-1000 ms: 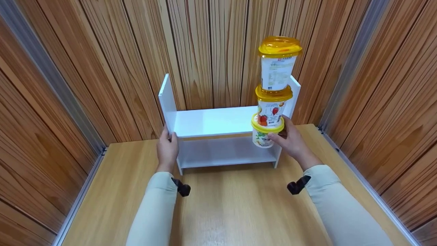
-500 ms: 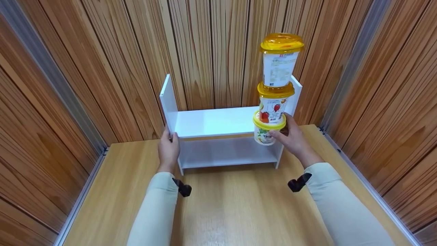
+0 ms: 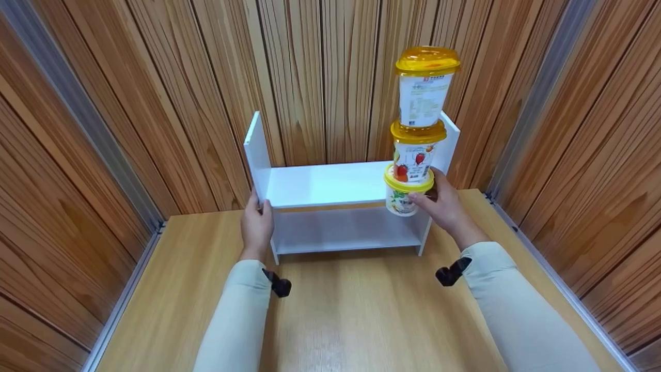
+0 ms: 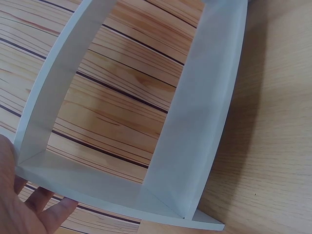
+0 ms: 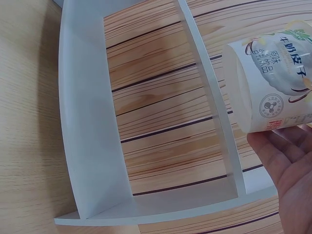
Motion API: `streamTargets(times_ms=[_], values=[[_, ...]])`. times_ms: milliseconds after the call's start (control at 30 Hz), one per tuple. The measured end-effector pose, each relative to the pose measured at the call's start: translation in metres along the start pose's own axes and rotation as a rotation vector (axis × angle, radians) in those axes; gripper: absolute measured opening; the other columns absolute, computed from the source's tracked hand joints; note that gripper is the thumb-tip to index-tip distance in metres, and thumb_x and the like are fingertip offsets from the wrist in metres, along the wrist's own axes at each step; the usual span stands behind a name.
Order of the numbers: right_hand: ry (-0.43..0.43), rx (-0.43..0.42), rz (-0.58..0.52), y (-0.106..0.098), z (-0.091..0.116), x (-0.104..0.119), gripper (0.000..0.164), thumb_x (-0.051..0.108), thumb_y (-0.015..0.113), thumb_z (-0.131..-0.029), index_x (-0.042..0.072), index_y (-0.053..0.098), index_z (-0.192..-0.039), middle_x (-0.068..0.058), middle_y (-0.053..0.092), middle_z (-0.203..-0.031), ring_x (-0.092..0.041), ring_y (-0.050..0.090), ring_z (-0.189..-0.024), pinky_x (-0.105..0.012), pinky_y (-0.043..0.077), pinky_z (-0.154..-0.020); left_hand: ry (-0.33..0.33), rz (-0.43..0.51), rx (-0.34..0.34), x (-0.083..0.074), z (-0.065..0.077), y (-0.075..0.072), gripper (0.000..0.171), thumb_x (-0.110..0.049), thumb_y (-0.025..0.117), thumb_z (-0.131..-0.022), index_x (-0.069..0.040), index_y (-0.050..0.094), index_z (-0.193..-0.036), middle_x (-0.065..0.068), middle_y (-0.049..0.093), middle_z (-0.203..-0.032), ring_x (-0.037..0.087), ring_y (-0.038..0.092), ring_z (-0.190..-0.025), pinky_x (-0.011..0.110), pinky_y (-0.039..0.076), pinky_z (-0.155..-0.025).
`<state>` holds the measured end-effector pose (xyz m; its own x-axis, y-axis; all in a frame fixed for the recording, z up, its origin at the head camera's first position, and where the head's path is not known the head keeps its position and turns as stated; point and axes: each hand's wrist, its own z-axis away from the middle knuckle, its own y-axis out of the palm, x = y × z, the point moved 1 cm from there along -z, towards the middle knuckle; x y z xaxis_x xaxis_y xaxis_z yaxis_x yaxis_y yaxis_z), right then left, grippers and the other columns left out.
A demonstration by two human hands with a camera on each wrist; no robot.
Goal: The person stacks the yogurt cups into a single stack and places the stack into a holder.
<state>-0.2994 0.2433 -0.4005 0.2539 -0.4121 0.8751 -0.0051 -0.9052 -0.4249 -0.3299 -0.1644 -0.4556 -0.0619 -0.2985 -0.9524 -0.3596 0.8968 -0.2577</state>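
Three lidded cups are stacked upright in the head view. My right hand [image 3: 443, 204] grips the lowest cup [image 3: 400, 200], white with a yellow lid; its printed label [image 5: 278, 78] faces the right wrist camera. On it sits the middle cup [image 3: 413, 161], with strawberry pictures and an amber lid. The top cup [image 3: 424, 101] is taller, with a domed amber lid. The stack is in front of the right end of a white two-tier shelf [image 3: 320, 185]. My left hand [image 3: 256, 227] holds the shelf's left side panel [image 3: 256, 155], its thumb in front and fingers behind.
The shelf stands on a wooden table [image 3: 335, 315] against a wood-plank back wall [image 3: 320, 77]. Its lower board [image 3: 346, 227] is below the stack. Plank walls with metal corner rails [image 3: 537, 98] close in both sides.
My right hand has raised the cup stack a little and shifted it slightly right. My left hand keeps its hold on the shelf's side panel.
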Motion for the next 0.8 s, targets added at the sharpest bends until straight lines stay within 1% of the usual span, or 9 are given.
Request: streamTargets(times_ms=[167, 267, 433, 533, 667, 800], values=[[0.015, 0.009, -0.013, -0.0006, -0.0024, -0.0015, 0.101, 0.055, 0.072, -0.088, 0.018, 0.011, -0.161, -0.01, 0.034, -0.158, -0.033, 0.045, -0.137, -0.051, 0.038, -0.113, -0.005, 0.011, -0.002, 0.0008, 0.0011, 0.0007, 0.056, -0.026, 0.044, -0.109, -0.018, 0.026, -0.161, 0.004, 0.029, -0.164, 0.023, 0.034, -0.147, 0.041, 0.037, -0.116], [0.012, 0.005, -0.013, -0.0014, -0.0034, -0.0027, 0.101, 0.055, 0.072, -0.088, 0.019, 0.011, -0.161, -0.01, 0.033, -0.158, -0.033, 0.043, -0.138, -0.051, 0.038, -0.114, 0.0, 0.02, 0.0, 0.0002, 0.0012, 0.001, 0.056, -0.025, 0.044, -0.109, -0.018, 0.025, -0.161, 0.005, 0.03, -0.164, 0.023, 0.034, -0.147, 0.041, 0.036, -0.116], [0.002, -0.002, -0.005, -0.0021, -0.0049, -0.0047, 0.102, 0.057, 0.071, -0.088, 0.019, 0.011, -0.161, -0.01, 0.034, -0.158, -0.032, 0.043, -0.138, -0.051, 0.037, -0.114, -0.012, 0.024, 0.006, 0.0002, 0.0008, 0.0016, 0.056, -0.026, 0.043, -0.109, -0.02, 0.024, -0.162, 0.003, 0.028, -0.165, 0.023, 0.034, -0.147, 0.041, 0.037, -0.116], [-0.017, -0.006, 0.005, -0.0022, -0.007, -0.0051, 0.099, 0.054, 0.071, -0.089, 0.015, 0.014, -0.16, -0.013, 0.036, -0.156, -0.034, 0.044, -0.137, -0.052, 0.037, -0.114, 0.001, 0.006, -0.002, 0.0001, 0.0012, 0.0011, 0.056, -0.026, 0.044, -0.109, -0.019, 0.025, -0.161, 0.006, 0.031, -0.164, 0.024, 0.039, -0.144, 0.042, 0.041, -0.112], [-0.02, -0.01, 0.02, -0.0024, -0.0084, -0.0053, 0.1, 0.055, 0.072, -0.089, 0.015, 0.015, -0.16, -0.013, 0.037, -0.154, -0.035, 0.045, -0.135, -0.053, 0.039, -0.113, 0.014, -0.012, -0.006, -0.0005, 0.0018, 0.0003, 0.056, -0.026, 0.045, -0.109, -0.018, 0.026, -0.161, 0.008, 0.033, -0.163, 0.025, 0.045, -0.14, 0.043, 0.044, -0.11], [-0.005, -0.008, 0.018, -0.0027, -0.0087, -0.0056, 0.102, 0.057, 0.072, -0.087, 0.018, 0.013, -0.16, -0.011, 0.036, -0.156, -0.033, 0.045, -0.136, -0.05, 0.039, -0.113, -0.005, -0.009, 0.0, -0.0001, 0.0013, 0.0006, 0.057, -0.027, 0.044, -0.109, -0.02, 0.025, -0.162, 0.006, 0.032, -0.163, 0.025, 0.042, -0.142, 0.043, 0.041, -0.112]])
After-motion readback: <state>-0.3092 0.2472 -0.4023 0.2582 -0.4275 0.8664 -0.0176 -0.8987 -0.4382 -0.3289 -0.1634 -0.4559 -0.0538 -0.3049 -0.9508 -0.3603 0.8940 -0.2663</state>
